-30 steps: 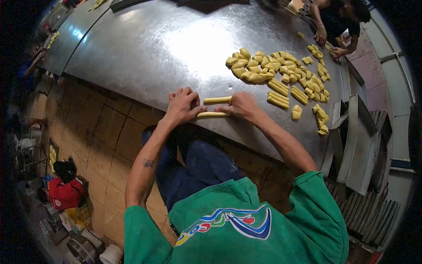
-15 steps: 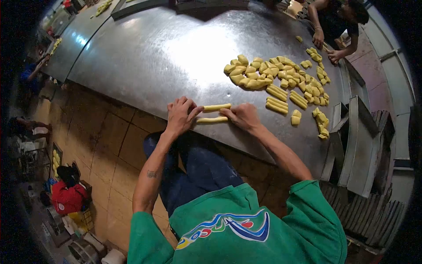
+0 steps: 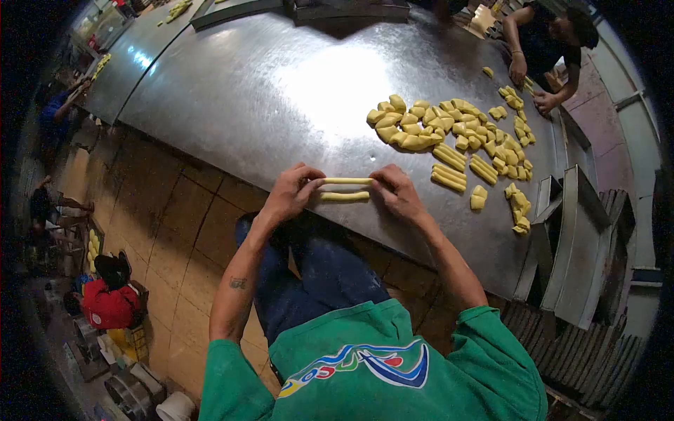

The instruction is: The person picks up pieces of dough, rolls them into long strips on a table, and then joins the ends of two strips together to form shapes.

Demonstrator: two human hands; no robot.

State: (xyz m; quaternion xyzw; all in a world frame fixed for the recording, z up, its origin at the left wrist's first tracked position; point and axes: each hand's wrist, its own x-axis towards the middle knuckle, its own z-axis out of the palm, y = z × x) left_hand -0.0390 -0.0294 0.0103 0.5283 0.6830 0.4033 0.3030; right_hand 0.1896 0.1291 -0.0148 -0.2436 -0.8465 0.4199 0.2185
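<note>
A thin dough strip (image 3: 347, 181) stretches between my two hands above the table's front edge. My left hand (image 3: 293, 191) pinches its left end, and my right hand (image 3: 396, 189) grips its right end. Just below it, a second dough strip (image 3: 345, 197) lies on the metal table (image 3: 232, 105), apart from the fingers. To the right of my hands are grouped dough rolls (image 3: 448, 177), with more rolls (image 3: 483, 169) beside them. Behind these spreads a pile of yellow dough pieces (image 3: 411, 126).
At the back right, a co-worker's hands (image 3: 546, 102) handle dough by the table edge. Metal trays (image 3: 576, 245) stand at the right. Another tray (image 3: 235, 10) sits at the back. A person in red (image 3: 111, 305) is low at the left.
The upper strip is now longer and thinner, held at both ends. My right hand has moved right and off the lower strip, and my left hand no longer touches that one. The view has shifted slightly.
</note>
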